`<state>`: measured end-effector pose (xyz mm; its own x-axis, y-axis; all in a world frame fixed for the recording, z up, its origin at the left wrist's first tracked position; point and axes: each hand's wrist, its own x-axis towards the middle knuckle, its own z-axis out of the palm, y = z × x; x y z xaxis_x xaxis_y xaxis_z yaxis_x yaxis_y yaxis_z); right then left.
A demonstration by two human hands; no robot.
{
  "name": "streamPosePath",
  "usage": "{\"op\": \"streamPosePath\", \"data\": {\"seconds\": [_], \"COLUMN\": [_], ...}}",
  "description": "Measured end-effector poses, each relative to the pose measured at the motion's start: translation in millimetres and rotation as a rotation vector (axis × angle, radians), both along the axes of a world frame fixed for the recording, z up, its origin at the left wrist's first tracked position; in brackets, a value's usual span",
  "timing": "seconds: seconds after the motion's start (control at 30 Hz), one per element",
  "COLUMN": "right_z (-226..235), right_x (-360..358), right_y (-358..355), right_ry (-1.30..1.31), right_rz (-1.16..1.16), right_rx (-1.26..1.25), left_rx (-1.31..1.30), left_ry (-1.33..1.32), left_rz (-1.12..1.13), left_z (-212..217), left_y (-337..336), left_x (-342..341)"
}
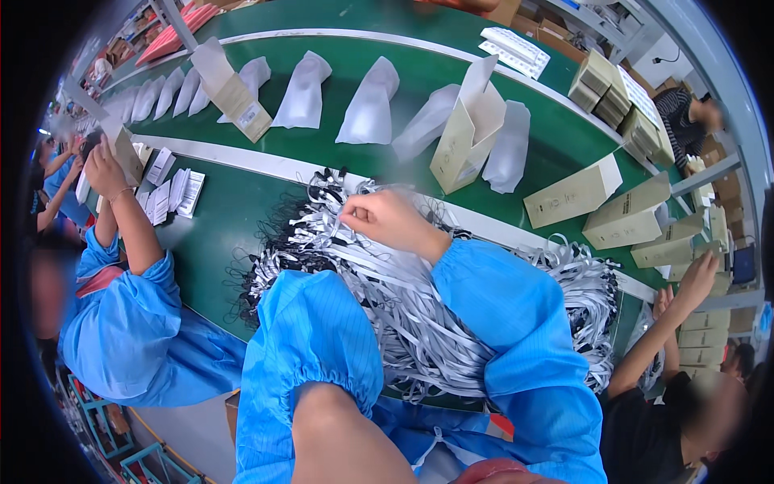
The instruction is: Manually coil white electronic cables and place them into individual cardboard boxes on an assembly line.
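Note:
My right hand point(397, 223) is over the far part of a big heap of white lanyards point(419, 331) with black cords and clips. Its fingers are curled together and touch or hover just above the straps. What they pinch, if anything, is hidden. My left arm point(314, 339), in a blue sleeve, bends back toward me. Only a bare forearm comes out of its cuff and leaves at the lower edge, so the left hand itself is out of sight.
Beyond a white rail point(242, 159), a green conveyor belt point(339, 173) carries white pouches point(369, 101) and open cream boxes point(469, 133). Printed cards point(173, 194) lie at left. Beside me, a blue-sleeved co-worker point(129, 323) handles a box; another person's arm point(673, 310) reaches in at right.

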<state>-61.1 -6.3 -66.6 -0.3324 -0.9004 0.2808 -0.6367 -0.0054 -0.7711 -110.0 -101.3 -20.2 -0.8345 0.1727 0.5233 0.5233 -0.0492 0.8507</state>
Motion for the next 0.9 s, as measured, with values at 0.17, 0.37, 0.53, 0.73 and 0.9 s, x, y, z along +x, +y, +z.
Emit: {"op": "streamPosePath", "data": {"seconds": [0.17, 0.37, 0.53, 0.73, 0.9], "right_z": [-3, -4, -2, -2, -3], "right_x": [-1, 0, 0, 2, 2], "right_y": [-1, 2, 3, 2, 2], "right_ry": [0.033, 0.033, 0.034, 0.030, 0.044], "right_rz": [-0.003, 0.011, 0.005, 0.001, -0.005], "right_rx": [-0.020, -0.037, -0.019, -0.036, -0.048], "left_rx": [-0.068, -0.159, -0.230, -0.308, -0.377], "left_ry": [0.032, 0.067, 0.104, 0.155, 0.202], "left_rz": [-0.090, -0.168, -0.209, -0.265, -0.321], "left_z": [29, 62, 89, 112, 130], "left_y": [8, 16, 16, 16, 17], "left_x": [39, 86, 117, 144, 162]}}
